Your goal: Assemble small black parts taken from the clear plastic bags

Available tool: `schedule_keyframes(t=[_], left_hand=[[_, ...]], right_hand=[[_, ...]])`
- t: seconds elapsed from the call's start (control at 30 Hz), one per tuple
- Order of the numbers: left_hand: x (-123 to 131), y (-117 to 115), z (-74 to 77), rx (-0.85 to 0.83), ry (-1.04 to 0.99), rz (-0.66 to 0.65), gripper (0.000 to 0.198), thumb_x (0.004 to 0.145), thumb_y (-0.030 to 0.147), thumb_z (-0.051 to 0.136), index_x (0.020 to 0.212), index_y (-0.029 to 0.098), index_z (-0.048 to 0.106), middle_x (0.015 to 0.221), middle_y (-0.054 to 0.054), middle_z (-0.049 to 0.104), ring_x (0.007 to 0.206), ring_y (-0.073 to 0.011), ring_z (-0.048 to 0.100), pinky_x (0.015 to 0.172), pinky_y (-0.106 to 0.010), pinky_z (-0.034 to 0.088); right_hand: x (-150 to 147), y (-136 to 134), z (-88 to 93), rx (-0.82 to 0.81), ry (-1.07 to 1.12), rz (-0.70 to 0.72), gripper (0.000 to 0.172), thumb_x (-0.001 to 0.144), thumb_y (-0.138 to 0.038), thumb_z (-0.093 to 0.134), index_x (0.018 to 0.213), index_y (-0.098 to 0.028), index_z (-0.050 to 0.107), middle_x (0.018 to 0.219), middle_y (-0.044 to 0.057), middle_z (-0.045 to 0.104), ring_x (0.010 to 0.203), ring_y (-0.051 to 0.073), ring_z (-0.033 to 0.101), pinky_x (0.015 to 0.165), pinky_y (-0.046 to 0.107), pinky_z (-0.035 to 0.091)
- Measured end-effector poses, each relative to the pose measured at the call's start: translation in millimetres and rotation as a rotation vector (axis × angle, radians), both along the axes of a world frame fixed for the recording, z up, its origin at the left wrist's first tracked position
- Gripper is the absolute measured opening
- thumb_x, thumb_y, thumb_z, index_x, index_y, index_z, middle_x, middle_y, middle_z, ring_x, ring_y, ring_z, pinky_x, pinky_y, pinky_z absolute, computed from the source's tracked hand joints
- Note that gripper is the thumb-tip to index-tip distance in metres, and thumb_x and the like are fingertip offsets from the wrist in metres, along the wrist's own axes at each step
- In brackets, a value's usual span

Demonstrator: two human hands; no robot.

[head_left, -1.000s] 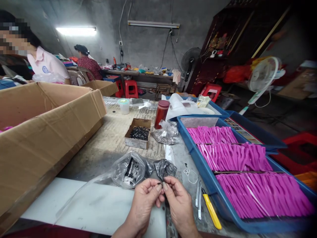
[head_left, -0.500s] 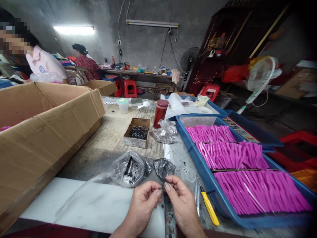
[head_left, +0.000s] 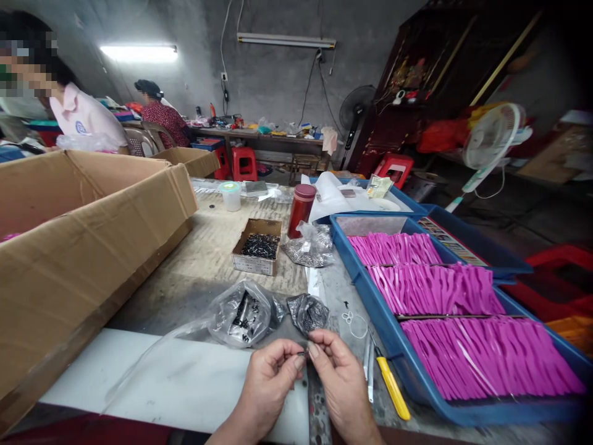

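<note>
My left hand (head_left: 273,377) pinches a small black part (head_left: 301,353) between thumb and forefinger, its kind too small to make out. Close beside it, my right hand (head_left: 338,374) is closed in a pinch, and whatever its fingertips hold is hidden. Just beyond the hands lie an open clear plastic bag (head_left: 217,318) with small black pieces inside and a crumpled dark bag (head_left: 308,312) of small parts. Farther back stands a small cardboard box (head_left: 252,266) holding many black pin-like pieces.
A blue tray (head_left: 370,303) of purple strips (head_left: 486,358) flanks my right side, with a yellow-handled tool (head_left: 393,386) along it. A large cardboard carton (head_left: 92,247) stands left. A red cylinder (head_left: 302,211) is behind the small box. Two people (head_left: 90,120) sit at the back left.
The hands stay almost in place. The black part has tilted slightly between the left fingertips, and the right fingertips have drawn a little apart from it.
</note>
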State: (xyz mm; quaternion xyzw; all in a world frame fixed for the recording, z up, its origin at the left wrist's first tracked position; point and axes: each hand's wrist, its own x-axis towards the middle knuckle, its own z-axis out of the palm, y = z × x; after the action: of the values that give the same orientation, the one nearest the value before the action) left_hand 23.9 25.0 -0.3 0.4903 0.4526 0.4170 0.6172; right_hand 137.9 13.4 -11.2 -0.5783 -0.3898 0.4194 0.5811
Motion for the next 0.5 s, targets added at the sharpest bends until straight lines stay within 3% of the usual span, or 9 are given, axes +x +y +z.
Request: schedule_keyframes(t=[0.5], left_hand=[[-1.0,-1.8,-3.6,0.005,0.045,-0.007,0.015,0.068,0.027,0.056,0.066,0.012,0.056,0.051,0.003,0.049,0.047,-0.0077,0.041,0.044,-0.016,0.034]], right_hand=[[-0.4,-2.9,0.1,-0.029,0.012,0.001,0.014,0.063,-0.026,0.058,0.074,-0.017,0.059,0.067,0.001,0.062,0.064,0.015,0.057,0.06,0.022,0.047]])
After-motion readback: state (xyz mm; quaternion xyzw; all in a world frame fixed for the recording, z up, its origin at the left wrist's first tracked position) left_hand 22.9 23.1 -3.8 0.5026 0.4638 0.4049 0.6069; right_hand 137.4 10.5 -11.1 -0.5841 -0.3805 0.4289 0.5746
